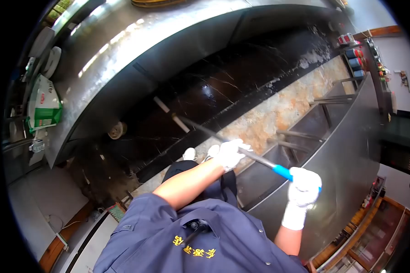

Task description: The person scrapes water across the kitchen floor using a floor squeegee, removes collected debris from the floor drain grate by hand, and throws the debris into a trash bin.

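the long-handled floor tool [264, 161] is held in front of the person, its head [181, 123] over the black marbled floor [214, 86]. no brand or lettering can be made out on it. its long axis slants from the blue grip [282, 172] at lower right to the head at upper left, so the working end points away from the body. the head is a narrow pale bar, set at an angle to the pole.

the left hand [230, 154], in a white glove, has its fingers closed round the pole's middle stretch. the right hand [305, 184], also gloved in white, is wrapped round the blue grip, with a bit of blue showing past it.

white shoes [189, 154] stand near the head, beside a strip of mottled beige floor [255, 123]. the dark blue jacket [191, 236] has yellow characters across the chest, too distorted to read surely. farther out, on the left, a green and white bag [45, 104] carries small red and dark print that is too small to read.
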A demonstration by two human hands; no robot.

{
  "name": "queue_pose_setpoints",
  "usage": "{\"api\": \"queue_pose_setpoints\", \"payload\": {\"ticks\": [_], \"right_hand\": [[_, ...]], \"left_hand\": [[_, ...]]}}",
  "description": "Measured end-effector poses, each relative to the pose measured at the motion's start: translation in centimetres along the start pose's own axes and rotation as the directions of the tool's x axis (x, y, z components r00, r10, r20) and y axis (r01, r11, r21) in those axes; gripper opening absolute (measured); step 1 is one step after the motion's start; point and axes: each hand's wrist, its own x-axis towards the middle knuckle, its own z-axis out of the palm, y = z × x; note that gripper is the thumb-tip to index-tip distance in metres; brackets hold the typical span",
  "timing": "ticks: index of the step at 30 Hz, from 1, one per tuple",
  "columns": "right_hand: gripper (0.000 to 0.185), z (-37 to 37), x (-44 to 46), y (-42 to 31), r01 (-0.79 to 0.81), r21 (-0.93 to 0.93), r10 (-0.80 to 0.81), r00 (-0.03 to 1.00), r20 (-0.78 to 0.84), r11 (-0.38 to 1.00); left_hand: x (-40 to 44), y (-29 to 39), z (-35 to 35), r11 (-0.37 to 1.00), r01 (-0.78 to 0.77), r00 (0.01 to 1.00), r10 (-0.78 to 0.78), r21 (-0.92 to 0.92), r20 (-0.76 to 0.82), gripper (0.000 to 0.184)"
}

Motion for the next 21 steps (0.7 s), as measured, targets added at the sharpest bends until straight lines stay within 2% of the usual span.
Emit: {"api": "queue_pose_setpoints", "payload": {"ticks": [1, 3, 4, 6, 7, 8, 9, 10, 11, 12, 14, 15, 16, 17, 18, 19, 20, 21], "right_hand": [[0.013, 4.0, -0.6, 1.4, -0.063, -0.194, 0.068, 0.997, 0.02, 0.979], [0.009, 7.0, -0.5, 4.5, -0.146, -0.404, 0.191, 0.979, 0.074, 0.903], [0.008, 4.5, 0.4, 6.8, -0.18, -0.398, 0.244, 0.963, 0.115, 0.899], [0.011, 9.0, -0.5, 11.6, -0.38, -0.181, 0.414, 0.883, 0.221, 0.907], [0.017, 11.8, -0.5, 13.3, -0.482, -0.076, 0.482, 0.829, 0.284, 0.873], [0.015, 13.2, 0.9, 12.8, -0.528, -0.015, 0.514, 0.819, 0.254, 0.849], [0.009, 12.4, 3.2, 13.7, -0.33, -0.156, 0.361, 0.893, 0.268, 0.931], [0.006, 10.7, 5.7, 14.6, -0.114, -0.291, 0.205, 0.93, 0.305, 0.95], [0.008, 8.9, 7.9, 15.4, 0.107, -0.407, 0.054, 0.93, 0.364, 0.907], [0.007, 6.4, 10.9, 15.2, 0.284, -0.579, -0.023, 0.909, 0.415, 0.764], [0.012, 1.5, 16.8, 14.7, 0.537, -0.797, -0.177, 0.844, 0.506, 0.276], [0.008, -0.3, 19.6, 13.3, 0.394, -0.872, -0.045, 0.916, 0.399, 0.292], [0.004, -3.1, 22.2, 13.3, 0.397, -0.861, -0.145, 0.918, 0.369, 0.318], [0.004, -5.2, 24.9, 12.4, 0.322, -0.901, -0.157, 0.945, 0.287, 0.289], [0.004, -7.7, 26.8, 12.2, 0.153, -0.817, -0.099, 0.988, 0.118, 0.556], [0.009, -10.2, 28.7, 12.1, -0.009, -0.592, -0.035, 0.997, -0.062, 0.806], [0.014, -12.7, 30.6, 11.9, -0.102, -0.311, 0.028, 0.972, -0.234, 0.945], [0.018, -14.4, 32.0, 11.9, -0.114, -0.079, 0.09, 0.963, -0.255, 0.99]], "left_hand": [[-1.6, 1.5, -3.2, 0.898, 0.028, 0.995, 0.017, 0.438, -0.1, 0.017], [-3.3, 3.1, -8.4, 0.668, 0.276, 0.961, -0.193, 0.691, -0.198, 0.026], [-2.4, 0.7, -9.0, 0.641, 0.231, 0.968, -0.08, 0.732, -0.236, 0.022], [-2.8, -9.3, -17.9, 0.731, 0.19, 0.981, -0.125, 0.655, -0.146, 0.011], [-3.0, -14.2, -22.2, 0.772, 0.177, 0.984, -0.147, 0.61, -0.1, 0.016], [-0.8, -12.5, -21.9, 0.782, 0.276, 0.96, -0.201, 0.559, -0.193, 0.015], [1.9, -11.3, -21.6, 0.787, 0.367, 0.925, -0.254, 0.496, -0.282, 0.015], [4.5, -10.1, -20.7, 0.786, 0.455, 0.877, -0.313, 0.419, -0.365, 0.016], [7.7, -8.5, -18.8, 0.772, 0.462, 0.87, -0.296, 0.437, -0.395, 0.017], [10.8, -6.8, -16.9, 0.757, 0.469, 0.861, -0.28, 0.454, -0.424, 0.022], [19.5, -3.7, -11.0, 0.491, 0.442, 0.897, -0.256, 0.75, -0.361, 0.035], [23.8, -4.0, -8.6, 0.42, 0.313, 0.946, -0.22, 0.852, -0.239, 0.034], [28.0, -2.4, -5.4, 0.397, 0.335, 0.933, -0.267, 0.855, -0.242, 0.031], [32.1, -1.0, -2.2, 0.374, 0.318, 0.926, -0.319, 0.871, -0.201, 0.027], [36.2, -3.3, 0.7, 0.403, 0.327, 0.937, -0.256, 0.855, -0.238, 0.03], [40.0, -5.6, 3.5, 0.432, 0.33, 0.943, -0.192, 0.839, -0.272, 0.033], [42.9, -4.0, 6.2, 0.453, 0.275, 0.96, -0.169, 0.848, -0.222, 0.031], [45.6, -2.4, 8.5, 0.473, 0.217, 0.975, -0.142, 0.854, -0.169, 0.03]]}}
